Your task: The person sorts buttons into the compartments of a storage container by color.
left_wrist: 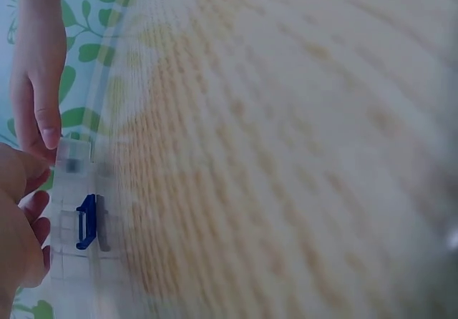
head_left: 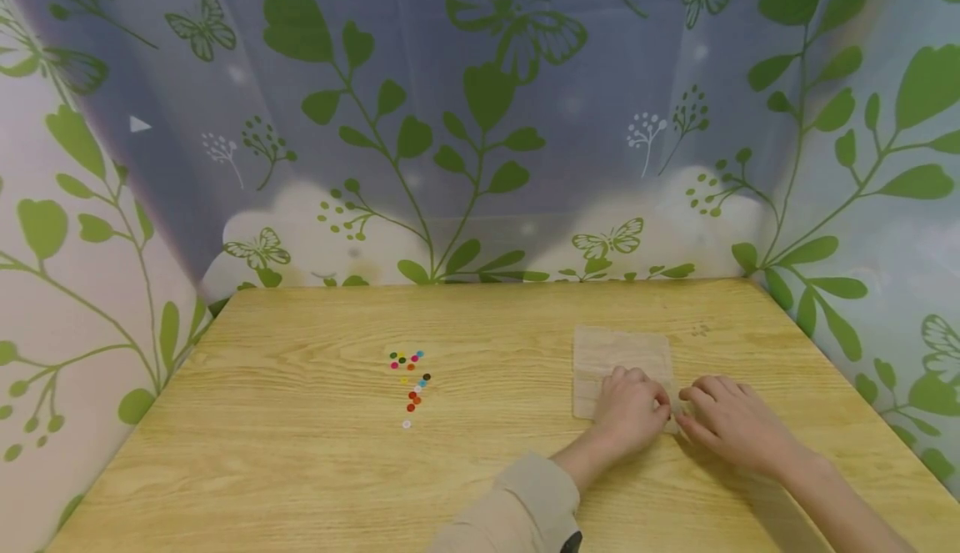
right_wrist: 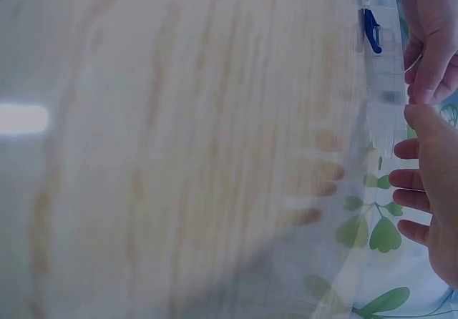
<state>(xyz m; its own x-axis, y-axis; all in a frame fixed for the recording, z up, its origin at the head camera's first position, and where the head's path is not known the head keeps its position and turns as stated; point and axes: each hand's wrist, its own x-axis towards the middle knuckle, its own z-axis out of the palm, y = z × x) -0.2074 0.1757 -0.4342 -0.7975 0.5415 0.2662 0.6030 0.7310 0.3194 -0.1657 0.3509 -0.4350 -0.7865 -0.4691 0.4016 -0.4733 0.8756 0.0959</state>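
Note:
A clear compartment box (head_left: 588,369) with a blue latch (left_wrist: 87,222) lies on the right part of the table. My left hand (head_left: 630,411) is over its front right part, thumb and forefinger curled together. A thin pale strand (right_wrist: 413,64) shows at these fingers in the right wrist view; its ends are hidden. Just right of the box is my right hand (head_left: 746,428), fingers loosely bent and spread. Its thumb (right_wrist: 422,117) is close to the left fingertips; contact cannot be told. Nothing is visible in the right hand.
Several small coloured discs (head_left: 412,396) lie scattered on the wooden table (head_left: 300,470), left of the box. A few faint small pieces (head_left: 700,330) are behind the right hand. Patterned curtains (head_left: 525,144) with leaves and butterflies stand behind the table and at both sides.

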